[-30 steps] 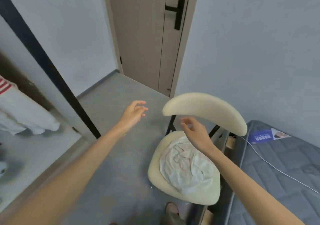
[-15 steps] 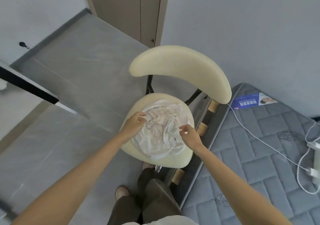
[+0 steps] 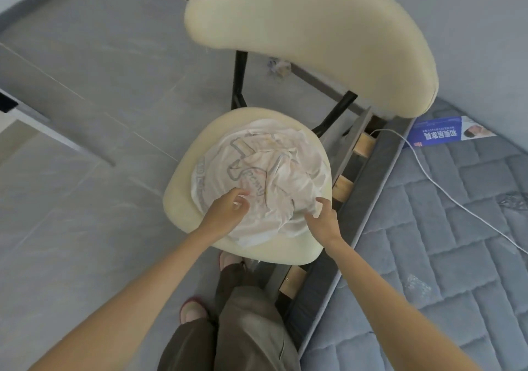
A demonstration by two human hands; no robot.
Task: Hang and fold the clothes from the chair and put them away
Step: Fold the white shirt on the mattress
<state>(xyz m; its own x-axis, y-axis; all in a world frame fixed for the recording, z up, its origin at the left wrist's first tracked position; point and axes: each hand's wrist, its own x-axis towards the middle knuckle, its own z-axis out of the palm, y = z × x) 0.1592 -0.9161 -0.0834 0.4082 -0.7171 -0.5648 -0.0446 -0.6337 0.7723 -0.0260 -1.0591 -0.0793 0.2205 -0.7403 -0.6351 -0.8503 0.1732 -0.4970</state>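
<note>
A crumpled white garment (image 3: 265, 176) with grey lettering lies heaped on the cream seat of the chair (image 3: 183, 207). The chair's curved cream backrest rises above it. My left hand (image 3: 225, 213) rests on the near left part of the garment, fingers curled and pinching the cloth. My right hand (image 3: 323, 222) pinches a fold at the garment's near right edge. The garment still lies on the seat.
A grey quilted mattress (image 3: 445, 256) on a slatted bed frame sits right beside the chair, with a white cable (image 3: 445, 193) and a blue label (image 3: 434, 135) on it. Grey tiled floor (image 3: 100, 85) spreads to the left. My legs and feet stand just below the seat.
Both hands came down from mid-air onto the garment and closed on its near edge. The view has tilted down and moved closer to the chair.
</note>
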